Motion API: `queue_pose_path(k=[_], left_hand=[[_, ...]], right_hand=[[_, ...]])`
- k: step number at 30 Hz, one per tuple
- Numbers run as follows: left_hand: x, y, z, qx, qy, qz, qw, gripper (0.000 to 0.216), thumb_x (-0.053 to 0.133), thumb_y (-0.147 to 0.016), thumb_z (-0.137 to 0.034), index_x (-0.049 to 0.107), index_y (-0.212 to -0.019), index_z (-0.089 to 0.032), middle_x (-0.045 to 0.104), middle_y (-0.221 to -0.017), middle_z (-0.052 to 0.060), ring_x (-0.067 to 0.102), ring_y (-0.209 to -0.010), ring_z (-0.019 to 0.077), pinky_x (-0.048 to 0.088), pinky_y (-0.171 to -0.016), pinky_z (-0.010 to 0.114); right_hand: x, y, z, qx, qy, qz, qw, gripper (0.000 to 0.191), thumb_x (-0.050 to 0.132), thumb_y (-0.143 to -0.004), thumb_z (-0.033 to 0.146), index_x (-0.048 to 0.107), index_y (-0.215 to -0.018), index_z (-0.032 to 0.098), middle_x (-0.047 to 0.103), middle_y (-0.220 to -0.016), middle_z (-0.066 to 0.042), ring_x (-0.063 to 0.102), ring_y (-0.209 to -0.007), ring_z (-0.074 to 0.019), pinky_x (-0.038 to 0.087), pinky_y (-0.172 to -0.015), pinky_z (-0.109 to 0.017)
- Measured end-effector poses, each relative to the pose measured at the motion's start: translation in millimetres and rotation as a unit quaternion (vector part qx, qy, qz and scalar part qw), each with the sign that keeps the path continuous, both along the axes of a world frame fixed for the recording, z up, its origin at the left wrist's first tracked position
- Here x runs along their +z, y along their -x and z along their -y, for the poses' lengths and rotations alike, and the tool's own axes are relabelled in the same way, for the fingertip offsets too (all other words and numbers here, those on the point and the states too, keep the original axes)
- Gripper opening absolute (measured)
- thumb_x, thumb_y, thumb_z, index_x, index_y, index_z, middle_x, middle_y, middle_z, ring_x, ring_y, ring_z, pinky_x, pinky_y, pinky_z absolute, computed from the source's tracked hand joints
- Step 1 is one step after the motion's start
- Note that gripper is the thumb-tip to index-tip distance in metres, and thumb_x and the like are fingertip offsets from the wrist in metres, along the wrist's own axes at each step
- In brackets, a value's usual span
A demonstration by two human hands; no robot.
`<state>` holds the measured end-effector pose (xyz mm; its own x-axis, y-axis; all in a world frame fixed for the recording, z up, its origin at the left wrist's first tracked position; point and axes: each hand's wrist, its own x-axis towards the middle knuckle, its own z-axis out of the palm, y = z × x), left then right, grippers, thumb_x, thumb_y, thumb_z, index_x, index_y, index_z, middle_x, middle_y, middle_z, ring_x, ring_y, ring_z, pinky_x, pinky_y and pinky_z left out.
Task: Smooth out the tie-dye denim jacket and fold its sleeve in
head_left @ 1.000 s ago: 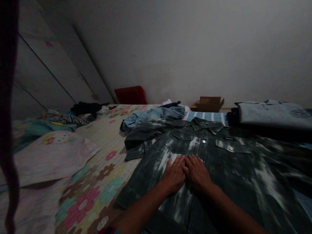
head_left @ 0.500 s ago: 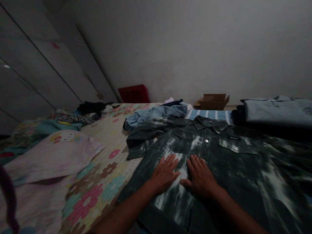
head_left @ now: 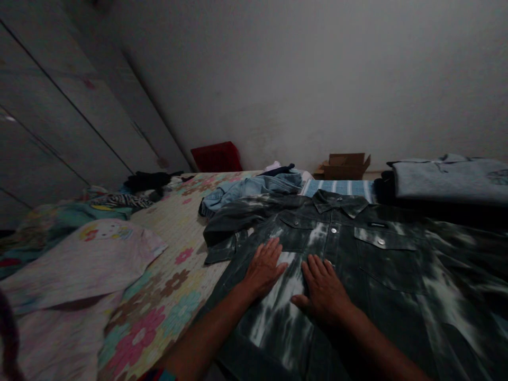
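A dark tie-dyed denim jacket [head_left: 381, 275] lies spread front-up on the bed, buttoned, collar towards the wall. My left hand [head_left: 264, 267] lies flat on its left front panel, fingers stretched out. My right hand [head_left: 323, 291] rests flat just right of it, near the button placket, fingers together and extended. Neither hand holds anything. The jacket's left sleeve [head_left: 230, 222] is folded back beside the flowered bedsheet [head_left: 170, 286].
A light blue denim garment [head_left: 254, 188] lies beyond the jacket. A folded grey garment [head_left: 448, 180] sits on a dark pile at the right. Pink and white clothes [head_left: 83, 259] cover the bed's left side. A cardboard box [head_left: 345, 165], a red crate [head_left: 216, 156] and wardrobe doors [head_left: 59, 127] stand behind.
My hands were side by side and touching; they have slid apart, the left one moving leftwards and up over the jacket. The view has shifted slightly.
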<state>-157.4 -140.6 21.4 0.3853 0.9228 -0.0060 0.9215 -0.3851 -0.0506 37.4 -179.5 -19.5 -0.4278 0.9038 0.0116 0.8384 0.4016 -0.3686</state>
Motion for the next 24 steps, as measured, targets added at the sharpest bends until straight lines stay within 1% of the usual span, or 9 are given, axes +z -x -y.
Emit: queue_pose_path(k=[4,7,11,18,24], left_hand=[[-4.1,8,-28,0.080,0.001,-0.019,0.997,0.062,0.031,-0.096,-0.049,0.030,-0.145,-0.012,0.022,-0.155,0.016,0.015,-0.144,0.0271,0.016,-0.115,0.049],[-9.7,18,-39,0.105,0.023,-0.015,0.994,0.066,0.028,-0.095,-0.052,0.027,-0.147,-0.012,0.020,-0.156,0.016,0.013,-0.144,0.0269,0.018,-0.114,0.048],[-12.0,23,-42,0.118,0.034,-0.004,0.992,0.067,0.027,-0.095,-0.054,0.026,-0.147,-0.012,0.020,-0.156,0.015,0.013,-0.144,0.0267,0.018,-0.114,0.045],[-15.0,15,-44,0.173,-0.009,-0.021,0.985,0.070,0.033,-0.092,-0.054,0.030,-0.144,-0.008,0.020,-0.155,0.019,0.015,-0.144,0.0286,0.020,-0.113,0.045],[-14.2,11,-46,0.199,-0.020,-0.024,0.979,0.073,0.036,-0.091,-0.055,0.030,-0.144,-0.004,0.023,-0.154,0.020,0.019,-0.143,0.0297,0.022,-0.113,0.043]], right_hand=[[-5.5,1,-1,-0.007,-0.011,-0.001,1.000,0.087,0.039,-0.085,0.070,0.034,-0.145,0.007,0.019,-0.152,-0.022,0.013,-0.142,-0.0352,0.008,-0.114,-0.053],[-9.2,1,-2,-0.005,-0.016,-0.006,1.000,0.088,0.038,-0.085,0.070,0.033,-0.145,0.007,0.020,-0.152,-0.021,0.015,-0.142,-0.0349,0.008,-0.113,-0.054],[-9.4,0,-2,-0.005,-0.012,-0.011,1.000,0.087,0.036,-0.085,0.071,0.033,-0.145,0.007,0.020,-0.153,-0.021,0.014,-0.143,-0.0345,0.007,-0.114,-0.053],[-4.3,-1,-3,0.002,0.016,-0.015,1.000,0.088,0.035,-0.086,0.070,0.030,-0.146,0.007,0.016,-0.153,-0.021,0.009,-0.143,-0.0344,0.005,-0.114,-0.053],[3.8,-1,-2,0.002,0.034,-0.022,0.999,0.088,0.038,-0.086,0.068,0.028,-0.147,0.006,0.013,-0.154,-0.022,0.007,-0.143,-0.0343,0.003,-0.114,-0.052]])
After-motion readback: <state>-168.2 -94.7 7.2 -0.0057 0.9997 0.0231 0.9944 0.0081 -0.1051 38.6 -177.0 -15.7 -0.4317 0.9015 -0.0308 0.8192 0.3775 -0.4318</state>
